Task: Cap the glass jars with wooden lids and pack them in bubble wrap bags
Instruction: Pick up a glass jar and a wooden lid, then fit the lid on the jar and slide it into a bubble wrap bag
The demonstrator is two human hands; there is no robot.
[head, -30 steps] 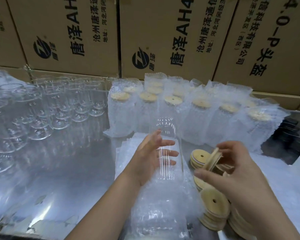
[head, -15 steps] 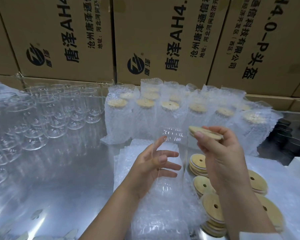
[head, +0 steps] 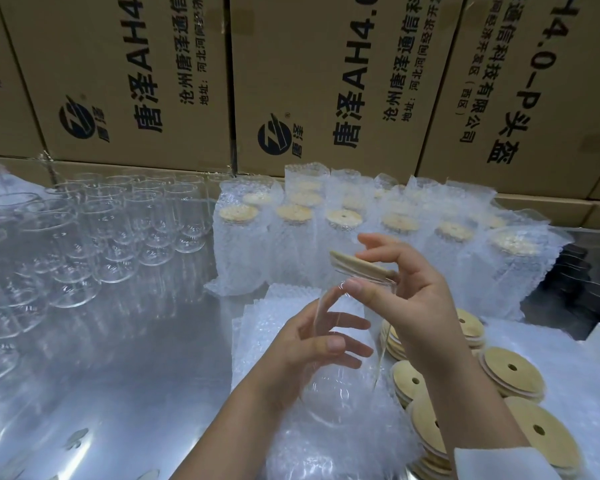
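Observation:
My left hand (head: 312, 344) grips a clear glass jar (head: 343, 375) around its middle, holding it tilted above the stack of bubble wrap bags (head: 267, 327). My right hand (head: 406, 299) pinches a round wooden lid (head: 357, 263) by its edge and holds it at the jar's mouth, slightly tilted. Whether the lid is fully seated I cannot tell. Loose wooden lids (head: 513, 372) with a small centre hole lie in piles to the right of the jar.
Several capped jars in bubble wrap bags (head: 343, 237) stand in rows behind my hands. Several bare glass jars (head: 111, 237) stand at the left on the shiny metal table (head: 136, 358). Cardboard boxes (head: 291, 81) wall off the back. Dark items (head: 586, 289) sit at far right.
My right hand picked a lid off the pile, lifted it and brought it left onto the jar's mouth. My left hand kept holding the jar and raised it slightly.

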